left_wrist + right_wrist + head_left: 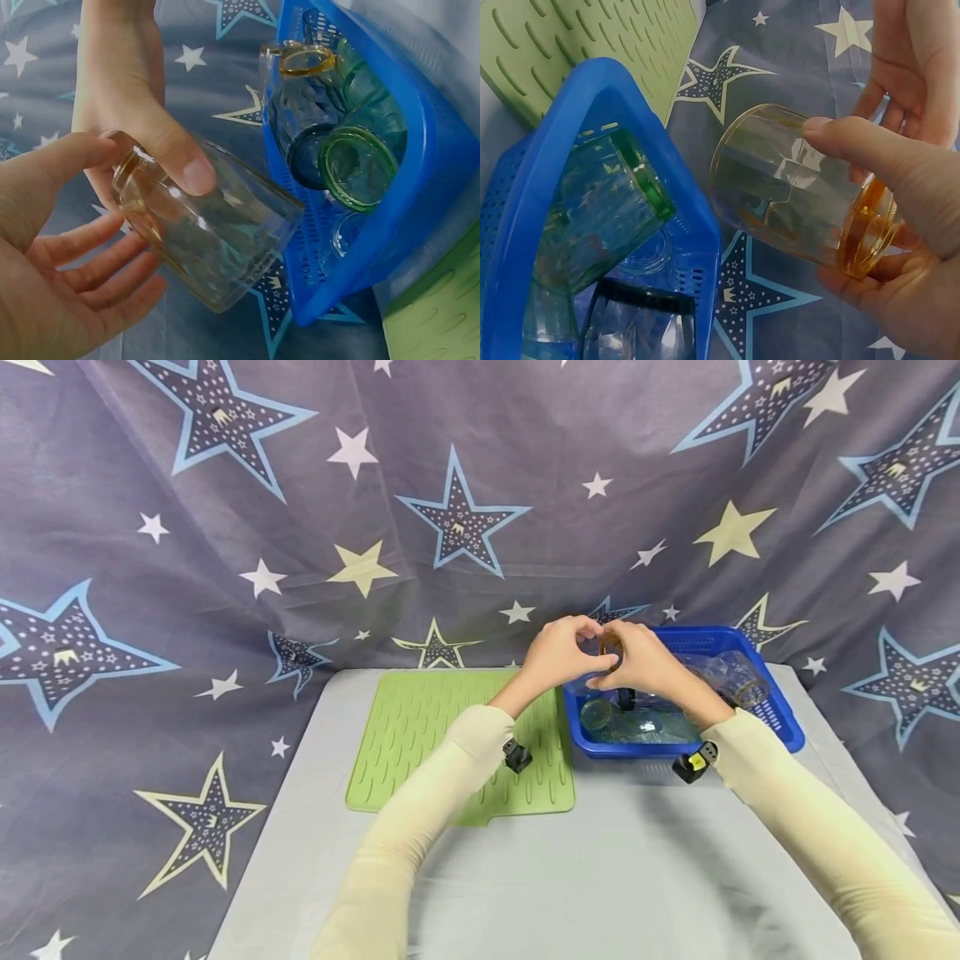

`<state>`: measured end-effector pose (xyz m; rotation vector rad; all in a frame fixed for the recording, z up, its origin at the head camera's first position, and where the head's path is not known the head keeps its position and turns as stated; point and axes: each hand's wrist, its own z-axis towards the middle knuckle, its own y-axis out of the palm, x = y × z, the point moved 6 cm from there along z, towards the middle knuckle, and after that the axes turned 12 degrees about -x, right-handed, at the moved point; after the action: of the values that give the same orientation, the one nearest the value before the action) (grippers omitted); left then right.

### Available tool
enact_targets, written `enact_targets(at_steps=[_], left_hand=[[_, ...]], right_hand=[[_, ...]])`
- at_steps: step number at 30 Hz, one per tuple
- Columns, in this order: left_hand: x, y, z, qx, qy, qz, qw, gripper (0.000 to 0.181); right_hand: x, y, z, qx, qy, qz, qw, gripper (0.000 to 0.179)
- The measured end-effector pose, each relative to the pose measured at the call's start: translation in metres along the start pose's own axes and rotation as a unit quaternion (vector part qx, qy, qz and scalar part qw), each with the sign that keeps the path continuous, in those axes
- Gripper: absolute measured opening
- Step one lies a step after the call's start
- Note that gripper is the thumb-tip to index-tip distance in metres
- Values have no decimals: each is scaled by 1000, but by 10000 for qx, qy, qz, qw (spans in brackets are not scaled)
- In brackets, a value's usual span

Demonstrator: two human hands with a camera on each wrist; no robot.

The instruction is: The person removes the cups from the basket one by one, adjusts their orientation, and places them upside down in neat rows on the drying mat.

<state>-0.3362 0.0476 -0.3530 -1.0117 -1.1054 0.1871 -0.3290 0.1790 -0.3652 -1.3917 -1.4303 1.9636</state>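
A clear drinking glass with an amber tinted base [780, 180] is held tilted above the far edge of the table, beside the blue basket. My right hand [641, 660] grips it near the base, thumb along its side and fingers underneath. At the amber end, my left hand [558, 652] has its fingers spread and loosely bent; in the left wrist view its thumb or forefinger tip meets the base. Whether its other fingertips touch the glass is unclear. The blue basket [637, 750] holds several glasses, among them a green-rimmed glass [358, 169] and a dark-rimmed glass [641, 322].
A light green drying mat [450, 735] lies on the table, left of the basket. The table [570, 877] has a pale grey cover. Behind it hangs a dark curtain [465, 602] with stars. A clear glass [738, 677] lies toward the basket's right end.
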Motion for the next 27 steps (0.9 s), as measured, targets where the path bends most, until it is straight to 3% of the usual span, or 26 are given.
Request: enact_targets(at_steps=[9, 14, 20, 27], left_hand=[[-1, -1, 1, -784, 306, 62, 9964, 56], [-7, -1, -1, -1051, 306, 290, 9936, 63], [-14, -1, -2, -1113, 414, 693, 9905, 62], [-23, -4, -5, -1005, 468, 675, 9915, 64]], right_hand=[[-6, 7, 4, -134, 126, -114, 9998, 67], [-11, 10, 7, -251, 109, -171, 9995, 80], [-22, 11, 13, -180, -129, -352, 9991, 91], [-28, 11, 17, -192, -292, -340, 9988, 96]])
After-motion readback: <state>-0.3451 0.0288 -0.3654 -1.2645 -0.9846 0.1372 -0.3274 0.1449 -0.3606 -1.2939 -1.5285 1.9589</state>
